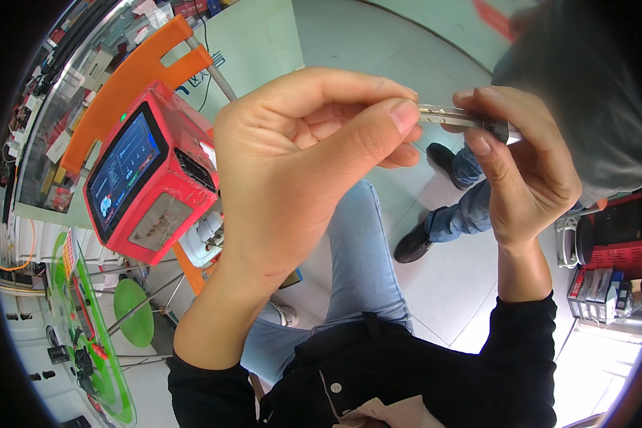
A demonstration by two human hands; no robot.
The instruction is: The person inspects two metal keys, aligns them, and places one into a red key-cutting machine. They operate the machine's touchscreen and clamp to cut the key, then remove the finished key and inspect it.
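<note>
A slim, clear rod-like piece (446, 115) with small gold-coloured bits inside and a dark collar near its right end spans the gap between my hands, up in front of me. What exactly it is I cannot make out. My left hand (285, 153) pinches its left end between thumb and fingers, and the fingertips cover that end. Around the dark collar close the thumb and fingers of my right hand (535, 160). The piece lies almost level, tilting slightly down to the right.
To the left, a red boxy machine (157, 214) with a lit screen stands on an orange chair (125, 78). Behind it runs a glass display case (57, 132). A green-edged table (110, 357) is at lower left. Another person's jeans (460, 217) show close on the right, near a rack (595, 299) of small boxes.
</note>
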